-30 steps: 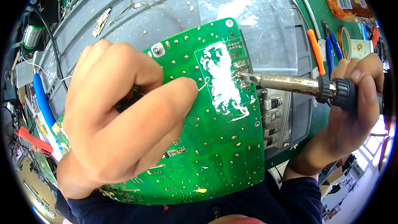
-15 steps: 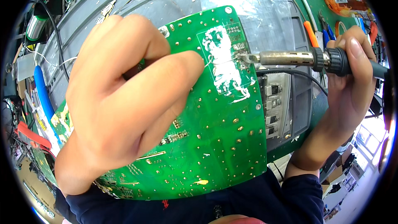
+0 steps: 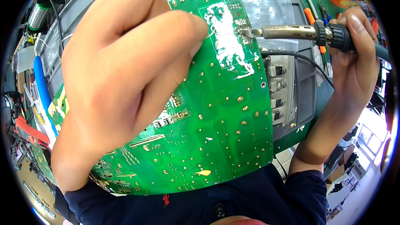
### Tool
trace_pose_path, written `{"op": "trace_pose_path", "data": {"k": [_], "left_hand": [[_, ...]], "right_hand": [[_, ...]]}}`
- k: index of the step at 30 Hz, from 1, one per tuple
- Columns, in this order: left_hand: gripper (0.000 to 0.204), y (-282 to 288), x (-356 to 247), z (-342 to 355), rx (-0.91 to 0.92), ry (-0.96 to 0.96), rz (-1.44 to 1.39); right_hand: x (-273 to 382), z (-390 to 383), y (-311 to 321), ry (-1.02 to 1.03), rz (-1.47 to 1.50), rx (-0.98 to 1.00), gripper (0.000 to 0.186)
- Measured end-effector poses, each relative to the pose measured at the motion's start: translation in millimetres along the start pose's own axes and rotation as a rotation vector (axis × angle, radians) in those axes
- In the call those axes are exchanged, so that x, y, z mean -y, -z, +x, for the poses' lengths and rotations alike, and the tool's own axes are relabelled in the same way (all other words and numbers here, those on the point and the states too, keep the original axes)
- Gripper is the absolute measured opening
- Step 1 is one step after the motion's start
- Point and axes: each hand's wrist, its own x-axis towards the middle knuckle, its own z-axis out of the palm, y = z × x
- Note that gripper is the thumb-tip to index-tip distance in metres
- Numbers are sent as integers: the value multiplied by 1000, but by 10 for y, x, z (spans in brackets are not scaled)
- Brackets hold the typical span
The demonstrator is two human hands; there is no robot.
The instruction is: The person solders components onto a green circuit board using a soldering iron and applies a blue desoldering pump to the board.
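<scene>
A large green circuit board [image 3: 225, 141] lies tilted before me, its soldered side up. A glossy white patch [image 3: 227, 37] covers part of its upper right. Over the board's left half, my left hand [image 3: 121, 62] is closed, thumb and forefinger pinching a thin solder wire [image 3: 211, 32] that reaches toward the patch. My right hand [image 3: 354, 41] grips a soldering iron [image 3: 291, 32] by its dark handle. The iron's tip is at the row of solder joints along the patch's right edge. Most of the board's left side is hidden by my left hand.
A grey tray [image 3: 306, 96] lies under the board, with a metal strip of black components [image 3: 278, 85] and a black cable [image 3: 300, 57]. Clear plastic [image 3: 266, 0] lies behind. Solder spool [image 3: 38, 16] far left; blue-handled [image 3: 41, 83] and red-handled [image 3: 31, 132] tools left; orange-handled tool [image 3: 309, 16] right.
The board and both hands have shifted upward in the picture. The iron's tip stays at about the same spot on the board, and both grips are unchanged.
</scene>
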Motion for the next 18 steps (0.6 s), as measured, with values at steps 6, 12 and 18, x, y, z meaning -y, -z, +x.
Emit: {"op": "trace_pose_path", "data": {"k": [6,12,18], "left_hand": [[14,-3,9,-19,-3,-13,-2],[12,-16,3,-17,-15,-21,-2],[13,-28,12,-21,-28,-49,15]], "right_hand": [[-47,-47,314,-159,228,62,29],[-44,-97,196,-112,42,-82,34],[-105,-40,284,-133,108,91,35]]}}
